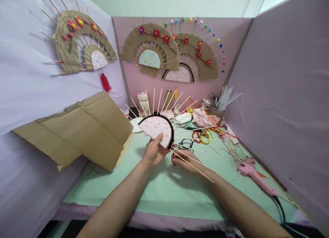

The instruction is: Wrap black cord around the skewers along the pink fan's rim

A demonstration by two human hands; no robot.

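A half-round fan base point(154, 126) covered in pink dotted cloth is held up over the table. Thin wooden sticks point(190, 131) spread out from its curved edge. Black cord point(171, 132) runs along that edge, woven about the sticks. My left hand point(155, 150) grips the base near its lower right corner, thumb on the cloth and fingers behind. Just right of the corner, my right hand point(183, 159) is closed with its fingertips on the black cord, whose short end hangs below them. Two sticks pass in front of this hand. More black cord point(185, 144) lies coiled behind.
Scissors with red and yellow handles point(202, 137) lie behind the sticks. A pink glue gun point(257, 178) rests at the right, among loose sticks. Brown cardboard point(84, 128) leans at the left. A cup of white glue sticks point(218, 112) stands at the back. Finished fans point(151, 42) hang on the walls.
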